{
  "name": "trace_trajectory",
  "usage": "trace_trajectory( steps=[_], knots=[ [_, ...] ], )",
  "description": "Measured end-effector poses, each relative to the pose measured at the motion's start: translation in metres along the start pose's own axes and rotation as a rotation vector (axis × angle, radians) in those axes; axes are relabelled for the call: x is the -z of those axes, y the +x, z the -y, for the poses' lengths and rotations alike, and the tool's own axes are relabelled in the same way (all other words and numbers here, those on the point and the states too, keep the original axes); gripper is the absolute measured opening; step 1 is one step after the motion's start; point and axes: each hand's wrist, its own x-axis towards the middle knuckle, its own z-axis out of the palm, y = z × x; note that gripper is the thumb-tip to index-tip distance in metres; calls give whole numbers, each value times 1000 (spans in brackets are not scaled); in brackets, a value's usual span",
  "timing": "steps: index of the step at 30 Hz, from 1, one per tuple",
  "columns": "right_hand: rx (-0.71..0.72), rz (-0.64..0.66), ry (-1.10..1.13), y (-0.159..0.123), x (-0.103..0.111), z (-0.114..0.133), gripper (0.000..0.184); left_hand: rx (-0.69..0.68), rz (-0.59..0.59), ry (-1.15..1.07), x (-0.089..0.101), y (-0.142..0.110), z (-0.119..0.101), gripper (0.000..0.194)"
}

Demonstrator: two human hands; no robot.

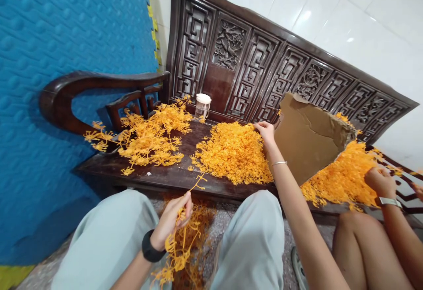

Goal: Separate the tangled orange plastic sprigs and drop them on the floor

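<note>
Grasping an orange strand (198,183) in the left hand (180,213), at seven o'clock from the middle of the view, with fingers closed around it; poking out past thumb and forefinger as a nearly bare stem, toward one o'clock of the hand. Hanging below the same hand, frilly orange sprays (180,259). Worn on that wrist, a black band (153,246).

Touching the upper edge of the middle orange heap (233,153) with the right hand (265,131), at three o'clock, fingertips drawn together; impossible to tell between gripping a piece and merely touching. Worn on this wrist, a thin bangle (280,163).

Spread at nine o'clock on the dark wooden bench (190,146), a looser orange tangle (152,135) with stems showing. Standing just off centre toward eleven, a clear jar (202,106) with a white lid.

Propped aslant at three o'clock, just beyond the right hand, a cardboard sheet (307,140). Piled behind and beyond it, between three and four, another orange heap (340,177), with a co-worker's hand (380,182) over its far side.

Rising from twelve round to three, a carved bench back (221,85); curving out just past nine, an armrest (62,98). Outermost, at ten, blue matting (66,30); at two, white tiles (346,3).
</note>
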Motion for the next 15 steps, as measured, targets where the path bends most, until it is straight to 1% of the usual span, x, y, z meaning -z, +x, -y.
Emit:
trace_trajectory(
  steps=[1, 3, 5, 6, 7, 8, 9, 10, 12, 14, 15],
  knots=[
    [19, -33, -12, -1, 1, 2, 20, 1, 1, -4, 0, 0, 0, 45],
    [97, -151, -26, -9, 3, 8, 20, 2, 1, -19, 0, 0, 0, 45],
    [197, -267, 27, -26, 5, 19, 19, 0, 5, -40, 0, 0, 0, 45],
    [234, -278, 84, -39, 5, 25, 19, -2, 6, -54, 0, 1, 0, 45],
    [253, -237, 157, -54, 5, 32, 20, -6, 7, -69, 0, 2, 0, 44],
    [256, -142, 223, -71, 3, 38, 19, -9, 9, -83, -1, 2, 0, 44],
    [259, 5, 262, -89, 0, 44, 18, -10, 12, -95, -1, 3, 0, 44],
    [260, 184, 278, -108, -4, 49, 18, -10, 13, -103, -1, 4, 0, 45],
    [249, 564, 272, -143, -14, 56, 22, -7, 14, -107, -1, 5, 2, 46],
    [266, 846, 228, -172, -27, 56, 32, -3, 12, -108, -2, 5, 3, 46],
    [294, 962, 193, -184, -34, 55, 35, -3, 12, -112, -2, 5, 3, 46]
  ],
)
